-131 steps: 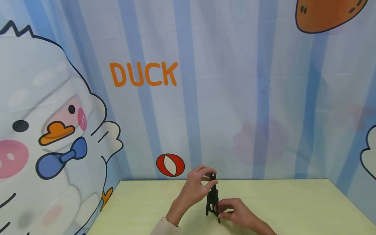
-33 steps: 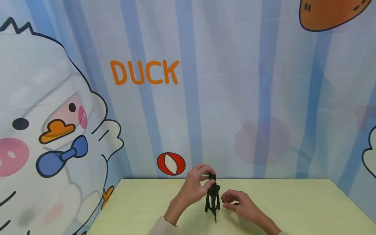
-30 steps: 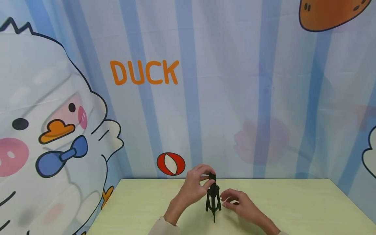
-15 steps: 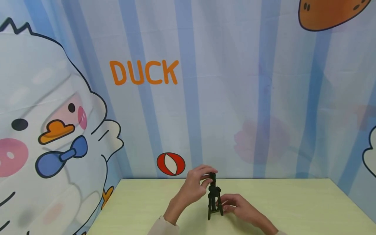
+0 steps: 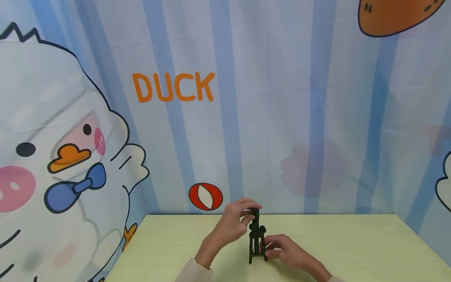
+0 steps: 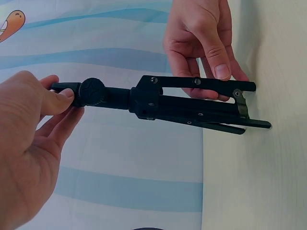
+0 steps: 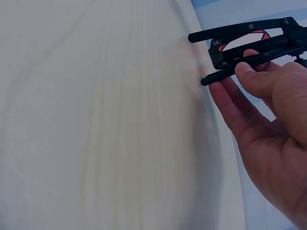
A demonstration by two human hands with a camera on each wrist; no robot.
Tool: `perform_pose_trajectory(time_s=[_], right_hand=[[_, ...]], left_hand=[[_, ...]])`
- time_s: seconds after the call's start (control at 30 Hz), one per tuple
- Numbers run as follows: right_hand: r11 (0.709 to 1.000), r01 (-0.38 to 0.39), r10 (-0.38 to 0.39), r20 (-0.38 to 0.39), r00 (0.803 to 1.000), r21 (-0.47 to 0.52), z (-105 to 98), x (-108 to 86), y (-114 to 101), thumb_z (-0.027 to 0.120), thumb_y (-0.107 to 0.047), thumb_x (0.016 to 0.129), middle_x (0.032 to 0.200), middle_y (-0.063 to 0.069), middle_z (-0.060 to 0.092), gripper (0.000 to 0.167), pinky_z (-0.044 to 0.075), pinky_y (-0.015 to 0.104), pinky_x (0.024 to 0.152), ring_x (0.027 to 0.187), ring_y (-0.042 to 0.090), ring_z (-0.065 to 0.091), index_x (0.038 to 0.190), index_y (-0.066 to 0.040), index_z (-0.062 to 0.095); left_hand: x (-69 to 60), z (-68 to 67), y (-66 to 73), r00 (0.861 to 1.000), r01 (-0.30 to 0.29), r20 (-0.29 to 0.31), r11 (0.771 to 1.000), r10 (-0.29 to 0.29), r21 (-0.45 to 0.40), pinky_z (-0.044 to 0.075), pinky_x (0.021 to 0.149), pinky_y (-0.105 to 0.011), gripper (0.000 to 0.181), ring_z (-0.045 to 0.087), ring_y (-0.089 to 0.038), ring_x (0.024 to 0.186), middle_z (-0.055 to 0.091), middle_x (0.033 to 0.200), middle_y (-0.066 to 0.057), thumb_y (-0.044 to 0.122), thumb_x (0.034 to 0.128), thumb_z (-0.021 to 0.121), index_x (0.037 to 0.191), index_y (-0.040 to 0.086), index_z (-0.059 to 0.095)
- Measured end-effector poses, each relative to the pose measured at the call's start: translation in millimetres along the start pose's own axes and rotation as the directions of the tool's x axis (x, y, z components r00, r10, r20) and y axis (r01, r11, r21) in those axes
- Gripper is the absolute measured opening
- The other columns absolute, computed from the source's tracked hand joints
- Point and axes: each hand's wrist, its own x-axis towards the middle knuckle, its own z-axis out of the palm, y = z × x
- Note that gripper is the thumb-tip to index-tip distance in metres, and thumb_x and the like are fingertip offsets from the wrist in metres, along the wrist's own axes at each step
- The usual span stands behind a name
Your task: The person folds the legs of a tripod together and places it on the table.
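Observation:
A small black tripod point(image 5: 257, 234) stands upright on the table, its legs only slightly spread. My left hand point(image 5: 230, 223) pinches its top between thumb and fingers, just above a round knob point(image 6: 92, 91) seen in the left wrist view. Lower down, my right hand point(image 5: 289, 251) holds one leg near its foot. In the right wrist view the thumb of this right hand point(image 7: 276, 112) presses on that leg, with fingers behind it. Short hinged braces point(image 6: 241, 103) join the legs to the centre column. Part of the tripod's top is hidden by the left fingers.
The pale yellow table point(image 5: 352, 243) carries the tripod near its middle. Behind it hangs a blue-and-white striped curtain point(image 5: 267, 117) with a printed duck point(image 5: 70, 125) on the left.
About a second ago my right hand was apart from the tripod; now it grips a leg. The tripod has turned about its upright axis while the left hand kept hold of its top.

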Motion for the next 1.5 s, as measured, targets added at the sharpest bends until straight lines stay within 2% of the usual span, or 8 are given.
perform_pose_trajectory(time_s=[0.17, 0.43, 0.57, 0.7, 0.87, 1.13, 1.33, 1.5], right_hand=[[1.0, 0.012, -0.013, -0.014, 1.0, -0.028, 1, 0.1, 0, 0.065, 0.002, 0.098, 0.105, 0.014, 0.073, 0.014, 0.06, 0.033, 0.088, 0.099, 0.023, 0.071, 0.111, 0.003, 0.071], [0.997, -0.077, 0.078, -0.055, 0.995, 0.026, 5, 0.8, -1, 0.066, 0.001, 0.099, 0.107, 0.017, 0.07, 0.015, 0.06, 0.03, 0.082, 0.098, 0.031, 0.071, 0.114, 0.003, 0.069], [0.993, -0.117, 0.117, -0.082, 0.99, 0.009, 11, 3.3, 0, 0.071, -0.003, 0.097, 0.107, 0.012, 0.071, 0.018, 0.059, 0.028, 0.081, 0.094, 0.025, 0.072, 0.115, 0.0, 0.069], [0.992, -0.115, 0.108, -0.119, 0.987, -0.053, 17, 9.1, 2, 0.076, -0.01, 0.095, 0.105, 0.006, 0.072, 0.02, 0.059, 0.028, 0.079, 0.09, 0.017, 0.071, 0.114, -0.004, 0.071], [0.99, -0.108, 0.089, -0.186, 0.978, -0.092, 25, 16.3, 3, 0.079, -0.013, 0.093, 0.099, 0.002, 0.073, 0.02, 0.06, 0.027, 0.075, 0.084, 0.011, 0.071, 0.111, -0.006, 0.073], [0.986, -0.099, 0.064, -0.243, 0.968, -0.135, 30, 15.5, 0, 0.082, -0.011, 0.089, 0.094, 0.002, 0.073, 0.015, 0.06, 0.027, 0.069, 0.079, 0.01, 0.07, 0.099, -0.005, 0.073], [0.99, -0.052, 0.016, -0.268, 0.963, -0.129, 26, 8.5, -2, 0.082, -0.005, 0.086, 0.095, 0.004, 0.072, 0.016, 0.061, 0.026, 0.07, 0.08, 0.01, 0.071, 0.098, -0.007, 0.071], [0.991, -0.05, 0.011, -0.297, 0.955, -0.123, 10, -0.4, -2, 0.083, 0.001, 0.083, 0.097, 0.007, 0.069, 0.021, 0.061, 0.025, 0.07, 0.081, 0.014, 0.073, 0.101, -0.004, 0.074]], left_hand=[[1.0, -0.9, -1.9, 1.0, -0.012, 0.018, 1.0, 0.011, 0.016, 0.056, 0.095, -0.024, 0.035, 0.067, -0.017, 0.113, 0.065, 0.124, -0.008, -0.016, 0.0943, 0.065, 0.121, 0.006, 0.071], [6.8, -10.1, -0.3, 0.993, -0.061, 0.109, 0.99, 0.047, 0.127, 0.056, 0.092, -0.019, 0.03, 0.068, -0.015, 0.108, 0.065, 0.121, -0.007, -0.01, 0.0973, 0.065, 0.122, 0.006, 0.071], [11.9, -15.9, 6.5, 0.983, -0.086, 0.177, 0.975, 0.05, 0.204, 0.057, 0.092, -0.021, 0.024, 0.067, -0.017, 0.107, 0.065, 0.121, -0.008, -0.003, 0.0994, 0.066, 0.121, 0.005, 0.07], [17.3, -20.1, 13.1, 0.97, -0.095, 0.241, 0.951, 0.023, 0.294, 0.059, 0.09, -0.024, 0.023, 0.067, -0.017, 0.104, 0.065, 0.123, -0.007, -0.001, 0.0997, 0.066, 0.121, 0.006, 0.071], [21.7, -23.6, 16.3, 0.959, -0.099, 0.283, 0.924, -0.011, 0.37, 0.059, 0.084, -0.022, 0.025, 0.068, -0.012, 0.098, 0.067, 0.124, -0.005, -0.001, 0.0984, 0.068, 0.122, 0.008, 0.073], [20.0, -28.7, 15.7, 0.954, -0.082, 0.297, 0.936, -0.025, 0.342, 0.055, 0.085, -0.014, 0.025, 0.07, -0.007, 0.098, 0.067, 0.119, -0.006, -0.003, 0.0961, 0.071, 0.119, 0.007, 0.073], [10.2, -37.6, 10.2, 0.967, -0.083, 0.256, 0.95, 0.004, 0.3, 0.056, 0.083, -0.014, 0.022, 0.071, -0.008, 0.094, 0.068, 0.11, -0.004, -0.006, 0.0925, 0.074, 0.111, 0.006, 0.074], [-3.4, -44.5, 2.0, 0.974, -0.067, 0.225, 0.949, -0.004, 0.308, 0.057, 0.083, -0.017, 0.017, 0.069, -0.012, 0.094, 0.067, 0.104, -0.001, -0.004, 0.0906, 0.078, 0.103, 0.008, 0.075]])
